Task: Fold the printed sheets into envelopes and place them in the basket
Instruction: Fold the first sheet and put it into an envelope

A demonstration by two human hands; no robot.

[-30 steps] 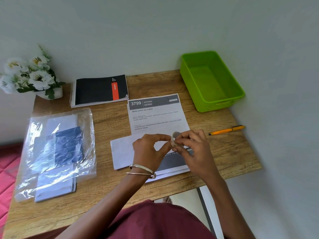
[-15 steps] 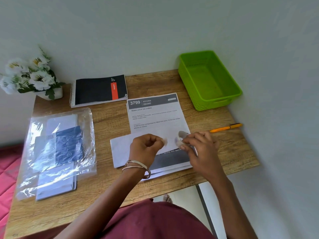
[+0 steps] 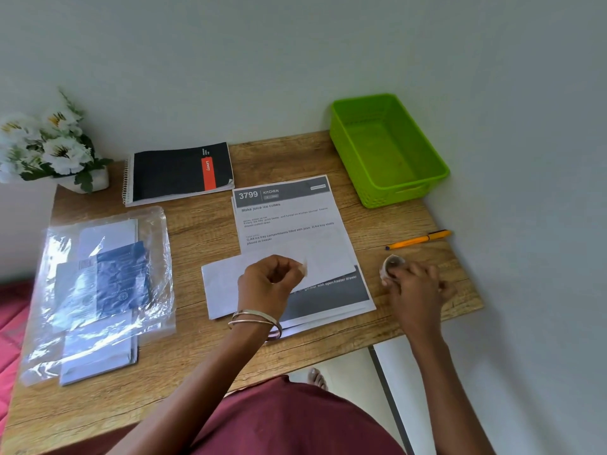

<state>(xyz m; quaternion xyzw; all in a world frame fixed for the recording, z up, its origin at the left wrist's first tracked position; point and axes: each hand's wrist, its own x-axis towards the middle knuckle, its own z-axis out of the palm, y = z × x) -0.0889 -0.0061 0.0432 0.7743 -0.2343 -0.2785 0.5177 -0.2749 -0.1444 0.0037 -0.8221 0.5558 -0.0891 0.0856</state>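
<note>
Left hand (image 3: 267, 282) curled; right hand (image 3: 415, 285) gripping tape roll (image 3: 392, 265).

Wall (image 3: 295, 60): plain pale grey-green, matte, meets at corner behind and to the right of the desk. Tabletop (image 3: 203, 231): light wood-grain laminate, pushed into that corner, front edge straight. Floor (image 3: 348, 362) under front edge: pale, smooth. Dark metal leg (image 3: 387, 399) runs down below the right front. Pink-red fabric (image 3: 13, 323) at left edge. Light soft, even, daylight-like; faint shadows only.
</note>
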